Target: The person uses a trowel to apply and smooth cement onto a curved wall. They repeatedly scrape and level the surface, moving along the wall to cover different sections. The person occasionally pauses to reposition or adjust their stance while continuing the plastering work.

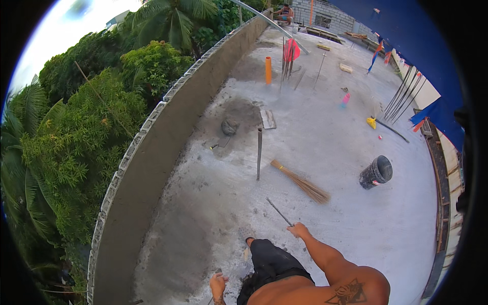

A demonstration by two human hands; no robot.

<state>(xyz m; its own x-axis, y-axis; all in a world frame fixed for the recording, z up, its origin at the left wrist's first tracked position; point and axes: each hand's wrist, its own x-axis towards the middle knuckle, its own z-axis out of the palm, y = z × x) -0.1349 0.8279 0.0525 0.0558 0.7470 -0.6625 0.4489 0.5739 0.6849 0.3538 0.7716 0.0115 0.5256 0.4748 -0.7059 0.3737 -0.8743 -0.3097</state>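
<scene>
Rod, thin and dark, sits in the right hand, whose fingers close round its near end; its far end points ahead of that hand and a little to the left, toward the foot of the upright pipe. Whether its tip touches the floor or hangs just over it, I cannot tell. The left hand hangs low, to the left of the dark shorts, its fingers loosely curled; I can make out nothing in it, but cannot tell whether it pinches something small.

Held by one end like this, the rod probably wants a firm grip and an easy wrist, since the free length will tend to dip and swing. It seems best to keep the tip low, in sight and clear of the legs. The broom lies ahead of the right hand, beyond the rod, so a wide swing could catch it; the pipe, ahead of both hands, asks for the same care. The bucket stands well apart, ahead and to the right of the right hand.

Footing matters too, I judge: the dark patch ahead of the left hand looks damp and may be soft or slick. The low wall runs along the left hand's side.
</scene>
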